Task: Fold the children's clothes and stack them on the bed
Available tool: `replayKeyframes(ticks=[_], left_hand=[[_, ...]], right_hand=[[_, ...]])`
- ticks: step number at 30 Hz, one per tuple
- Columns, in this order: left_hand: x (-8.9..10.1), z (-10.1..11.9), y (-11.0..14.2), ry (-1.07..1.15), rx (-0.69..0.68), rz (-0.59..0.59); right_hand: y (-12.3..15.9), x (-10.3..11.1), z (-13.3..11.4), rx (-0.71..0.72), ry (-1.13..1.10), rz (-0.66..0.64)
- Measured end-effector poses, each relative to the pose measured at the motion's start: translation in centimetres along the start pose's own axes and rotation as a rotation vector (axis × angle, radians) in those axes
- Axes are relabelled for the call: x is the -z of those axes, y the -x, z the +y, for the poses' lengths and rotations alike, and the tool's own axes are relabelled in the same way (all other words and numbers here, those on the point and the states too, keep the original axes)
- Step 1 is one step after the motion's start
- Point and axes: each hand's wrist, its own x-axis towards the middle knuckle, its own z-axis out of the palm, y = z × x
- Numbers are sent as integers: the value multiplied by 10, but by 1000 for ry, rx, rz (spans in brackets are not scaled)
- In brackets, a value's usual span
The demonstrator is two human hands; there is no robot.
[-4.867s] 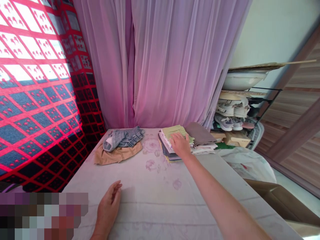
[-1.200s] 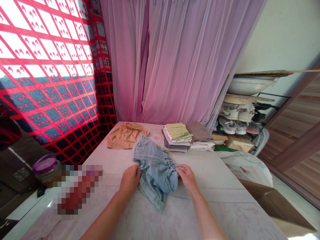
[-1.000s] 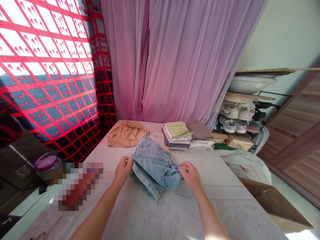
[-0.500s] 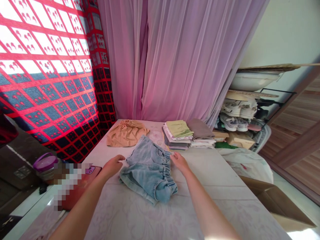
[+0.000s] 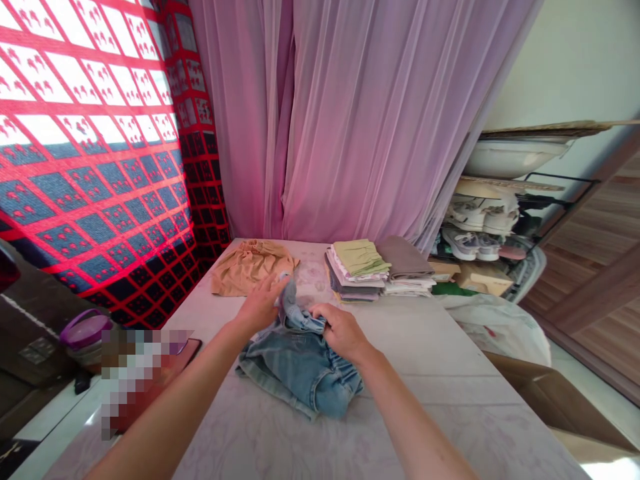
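Light blue denim shorts [image 5: 300,363] lie bunched in the middle of the white floral-patterned table [image 5: 425,373]. My left hand [image 5: 260,308] pinches the far end of the shorts and lifts it off the table. My right hand [image 5: 339,331] is closed on the gathered waistband right beside it. Tan shorts [image 5: 250,267] lie flat at the far left of the table, just beyond my left hand. A stack of folded clothes [image 5: 357,270] with a green piece on top sits at the far middle, with a grey folded pile [image 5: 405,267] beside it.
Pink curtains [image 5: 350,120] hang behind the table. A red and blue patterned cloth [image 5: 90,167] covers the left side. A shoe rack [image 5: 480,227] stands at the right, a cardboard box [image 5: 565,407] lower right. A purple-lidded container [image 5: 83,333] sits at left.
Half a second ago both hands lay open beside the flat denim shorts. Now both have closed on the far end and are folding it up toward me.
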Motion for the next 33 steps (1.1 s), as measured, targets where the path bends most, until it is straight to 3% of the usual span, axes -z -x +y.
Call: replayKeyframes(ticks=[2,5,9,12,14,16,20,24,27,30,33], left_hand=[[2,1,-6,-91,-54,0],[0,-6,-5,-156,-58,-47],[-6,-23,8,-76,-19,-1],[0,-27,14,119,111,103],[13,-24,15,222,219,179],[33,-17,16,239,254,269],[80,-1,18,191,153,438],[105,8,-4,67,121,428],[89,4,-30,-34,162,289],[45,-8,-39,-47,354,66],[-1,-23,-24,-18,476,-59]], right_hand=[[4,5,-15,82,-9,24],[11,13,-24,77,-41,134],[24,23,-16,-66,-66,235],[31,29,-8,-280,-24,316],[34,32,-8,-397,6,376],[37,35,-14,-421,14,413],[42,47,-39,-334,5,505],[26,60,-41,-337,-3,586],[6,54,-11,-526,65,530],[3,32,32,-816,144,360],[24,10,64,-935,200,180]])
